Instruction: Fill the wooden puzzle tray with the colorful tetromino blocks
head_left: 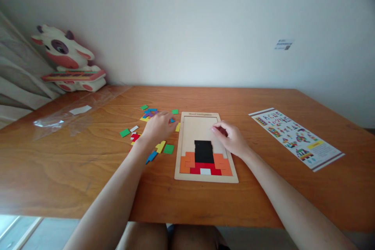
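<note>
A wooden puzzle tray point(177, 164) lies on the table. Its lower half holds orange pieces point(222, 162), red pieces point(202, 166), a white piece point(205, 171) and a black block point(204, 152); bare wood shows above them. My left hand point(158, 127) is over the loose pieces left of the tray, fingers curled down and slightly blurred. Right by its fingertips is a blue piece point(172, 120); I cannot tell if they grip it. My right hand point(230, 136) hovers at the tray's right edge, thumb and fingers drawn together with nothing seen between them.
Loose pieces lie left of the tray, among them a green piece point(168, 149), a yellow piece point(161, 147) and a blue piece point(151, 157). A printed pattern sheet point(295, 138) lies at right. Clear plastic wrap point(58, 119) and a cow toy keyboard point(73, 76) are at left.
</note>
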Demonstrator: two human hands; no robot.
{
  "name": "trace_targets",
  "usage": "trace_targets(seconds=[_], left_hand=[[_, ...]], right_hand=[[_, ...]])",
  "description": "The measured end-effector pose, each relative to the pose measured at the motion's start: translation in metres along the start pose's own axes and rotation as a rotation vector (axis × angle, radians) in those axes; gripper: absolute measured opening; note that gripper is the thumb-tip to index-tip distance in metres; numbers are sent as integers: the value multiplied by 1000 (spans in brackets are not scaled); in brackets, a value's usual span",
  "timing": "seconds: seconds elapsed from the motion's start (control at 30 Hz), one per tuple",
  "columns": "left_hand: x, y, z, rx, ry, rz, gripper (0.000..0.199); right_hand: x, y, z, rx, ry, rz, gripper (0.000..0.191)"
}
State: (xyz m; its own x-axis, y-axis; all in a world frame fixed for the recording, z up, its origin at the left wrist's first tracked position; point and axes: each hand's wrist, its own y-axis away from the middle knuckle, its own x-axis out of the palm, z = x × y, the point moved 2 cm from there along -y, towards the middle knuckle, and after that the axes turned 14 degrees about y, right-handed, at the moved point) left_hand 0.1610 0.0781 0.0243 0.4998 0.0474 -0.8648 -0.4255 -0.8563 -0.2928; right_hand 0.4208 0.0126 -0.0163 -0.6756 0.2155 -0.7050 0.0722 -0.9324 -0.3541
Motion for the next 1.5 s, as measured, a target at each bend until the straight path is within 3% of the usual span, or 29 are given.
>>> trace_targets(seconds=[0.13, 0.27, 0.4, 0.57, 0.73, 0.9, 1.0, 1.13, 1.2, 1.3, 1.5], left_hand=[[-25, 3, 29, -273, -215, 16, 28], [-35, 9, 47, -406, -228, 75, 40], [-30, 10, 50, -340, -85, 189, 49], [-26, 8, 39, -212, 165, 288, 49], [-30, 12, 40, -295, 229, 466, 42], [-31, 13, 46, -323, 217, 480, 34], [-24, 10, 46, -265, 239, 424, 32], [-12, 2, 44, -22, 195, 157, 36], [-5, 0, 44, 107, 160, 88, 33], [3, 1, 46, 219, 133, 97, 32], [6, 4, 55, 227, 49, 186, 43]], right_hand=[[-1, -4, -14, 118, -61, -152, 30], [1, -7, -22, 179, -88, -114, 35], [2, -9, -25, 192, -93, -101, 38], [2, -12, -25, 224, -106, -100, 38], [1, -13, -25, 259, -59, -94, 38], [4, -22, -35, 267, -25, -35, 36], [6, -31, -40, 292, 6, -32, 33], [6, -32, -41, 305, -9, -80, 35], [5, -30, -39, 283, -60, -105, 38], [3, -26, -37, 271, -122, -118, 42], [2, -26, -32, 258, -109, -67, 45]])
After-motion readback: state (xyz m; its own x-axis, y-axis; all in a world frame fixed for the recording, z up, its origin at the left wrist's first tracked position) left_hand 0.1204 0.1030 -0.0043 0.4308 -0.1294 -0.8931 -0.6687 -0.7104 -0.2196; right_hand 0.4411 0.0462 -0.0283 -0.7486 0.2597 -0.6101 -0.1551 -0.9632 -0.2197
